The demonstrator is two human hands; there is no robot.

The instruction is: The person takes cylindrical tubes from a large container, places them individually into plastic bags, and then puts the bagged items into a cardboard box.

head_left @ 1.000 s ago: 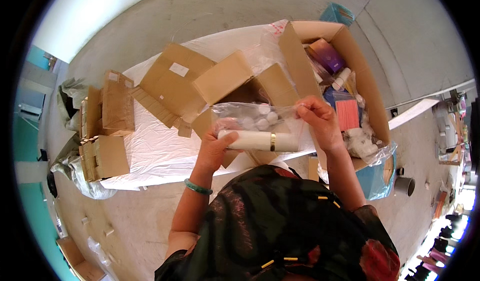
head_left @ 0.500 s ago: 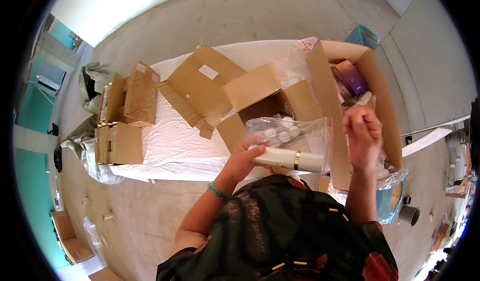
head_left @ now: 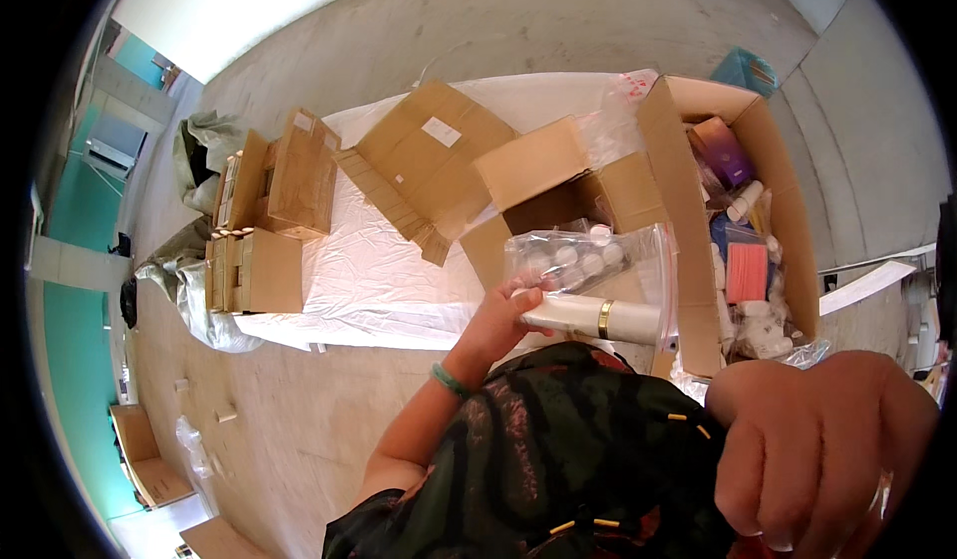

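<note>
My left hand (head_left: 506, 312) is closed on a clear zip bag (head_left: 638, 250) and a white cylindrical bottle (head_left: 568, 312) with a gold band. Several round white-capped items (head_left: 566, 257) show through the upper part of the bag. Whether the bottle lies inside the bag or against it is hard to tell. Close to the camera at the lower right is my right hand (head_left: 817, 449), large in view with its fingers curled in. Its palm is hidden; a small shiny edge shows by the fingers. Behind the bag stands an open cardboard box (head_left: 533, 165).
At right, a tall carton (head_left: 688, 210) holds a purple box (head_left: 723, 150), a pink packet (head_left: 746, 272) and white bottles. A flattened carton (head_left: 429, 155) lies on the white-covered table (head_left: 374, 290). Smaller cartons (head_left: 277, 270) stand at the left end, beside grey-green sacks (head_left: 199, 280).
My right hand has come away from the tall carton, toward the camera and down to the right. My left hand keeps hold of the bag and bottle. The view has shifted slightly.
</note>
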